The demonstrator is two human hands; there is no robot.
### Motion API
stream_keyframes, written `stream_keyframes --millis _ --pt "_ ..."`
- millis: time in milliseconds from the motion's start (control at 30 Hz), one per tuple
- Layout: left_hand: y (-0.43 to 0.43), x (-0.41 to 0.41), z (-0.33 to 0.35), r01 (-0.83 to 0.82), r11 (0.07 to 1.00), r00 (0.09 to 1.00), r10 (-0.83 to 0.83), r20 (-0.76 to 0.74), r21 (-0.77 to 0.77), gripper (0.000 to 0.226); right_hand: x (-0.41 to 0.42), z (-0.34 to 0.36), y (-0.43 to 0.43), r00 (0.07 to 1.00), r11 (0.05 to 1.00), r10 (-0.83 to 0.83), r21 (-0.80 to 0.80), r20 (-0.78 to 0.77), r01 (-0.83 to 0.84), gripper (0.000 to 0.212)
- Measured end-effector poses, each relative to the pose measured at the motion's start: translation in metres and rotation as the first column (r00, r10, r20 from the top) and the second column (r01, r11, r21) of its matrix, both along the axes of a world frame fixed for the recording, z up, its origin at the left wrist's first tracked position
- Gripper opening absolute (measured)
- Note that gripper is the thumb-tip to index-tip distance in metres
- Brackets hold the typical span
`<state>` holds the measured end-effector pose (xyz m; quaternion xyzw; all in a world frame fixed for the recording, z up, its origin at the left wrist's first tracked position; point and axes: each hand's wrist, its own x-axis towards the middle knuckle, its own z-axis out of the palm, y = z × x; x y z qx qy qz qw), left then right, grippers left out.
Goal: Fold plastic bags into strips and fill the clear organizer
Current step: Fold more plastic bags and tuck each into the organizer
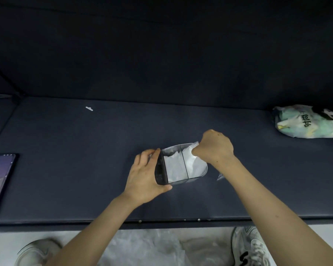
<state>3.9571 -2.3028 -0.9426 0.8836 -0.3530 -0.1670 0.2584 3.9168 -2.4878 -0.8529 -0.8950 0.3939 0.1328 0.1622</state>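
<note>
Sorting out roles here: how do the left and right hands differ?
The left hand grips the organizer's left end, fingers spread; the right hand is bunched, pinching a white bag in the right compartment. The left hand sits nearer the person, the right farther. Both are at the organizer.

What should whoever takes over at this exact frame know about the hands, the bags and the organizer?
Left hand grips the left end of the clear organizer, steadying it on the table.
Right hand pinches a white bag and pushes it into the right compartment.
Done: the middle compartment holds a folded strip.
Left: the left compartment looks empty. The printed bag at the table's far right and the loose bags on the floor are not yet folded.
</note>
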Motion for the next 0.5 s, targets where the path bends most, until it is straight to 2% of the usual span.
stream_keyframes --millis 200,333,400,500 --pt "0.001 -0.004 -0.003 -0.021 1.000 1.000 0.021 0.001 -0.014 0.113 -0.004 -0.008 0.012 1.000 0.994 0.004 0.113 0.016 -0.005 0.033" --pt "0.003 -0.004 -0.004 -0.012 1.000 1.000 0.012 0.007 -0.022 0.113 -0.010 -0.006 0.009 0.991 0.970 -0.014 0.243 0.130 -0.018 0.037" --pt "0.003 -0.004 -0.004 -0.010 1.000 1.000 0.010 0.010 -0.023 0.113 -0.015 -0.005 0.009 0.983 0.943 -0.055 0.332 0.174 -0.005 0.036" --pt "0.003 -0.004 -0.004 -0.005 1.000 1.000 0.005 0.010 -0.018 0.113 -0.019 -0.005 0.007 0.984 0.914 -0.084 0.406 0.158 0.013 0.026"
